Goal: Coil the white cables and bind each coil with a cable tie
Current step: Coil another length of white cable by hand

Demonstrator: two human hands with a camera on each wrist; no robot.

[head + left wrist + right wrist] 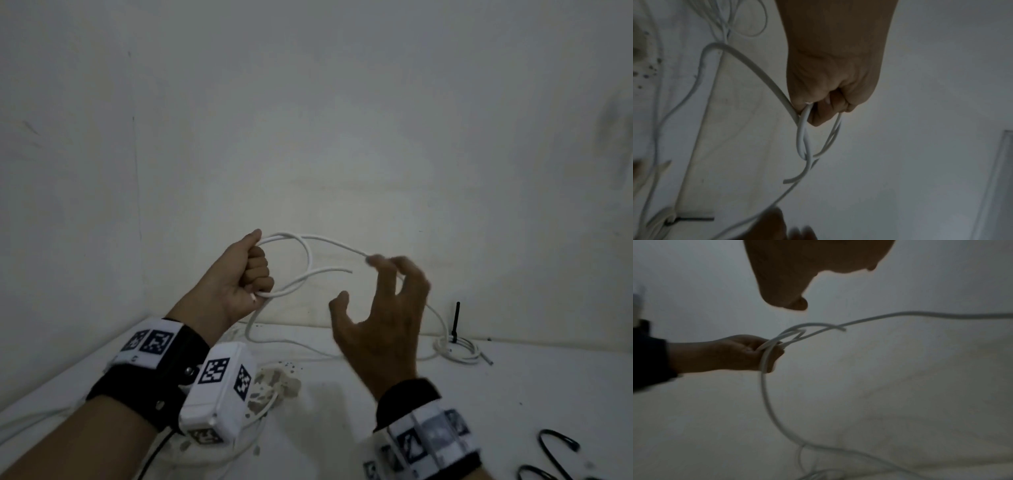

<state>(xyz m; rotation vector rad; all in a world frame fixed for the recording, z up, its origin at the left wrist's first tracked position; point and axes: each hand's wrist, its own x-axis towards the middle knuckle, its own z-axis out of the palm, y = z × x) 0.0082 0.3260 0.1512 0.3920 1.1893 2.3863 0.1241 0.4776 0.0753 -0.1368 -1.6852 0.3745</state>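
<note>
The left hand point(245, 274) is fisted around a small loop of white cable point(301, 255), raised above the table point(513, 377) so slack hangs free. The right hand point(383, 315), fingers spread and loosely bent, guides the strand over its fingertips point(375, 258), probably to form another turn; firm pinching cannot be confirmed.

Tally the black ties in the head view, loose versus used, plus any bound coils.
Loose black ties: 2, at the lower right edge, one partly cut off
Black tie on a coil: 1
Bound coil: 1
Total: 4
</note>
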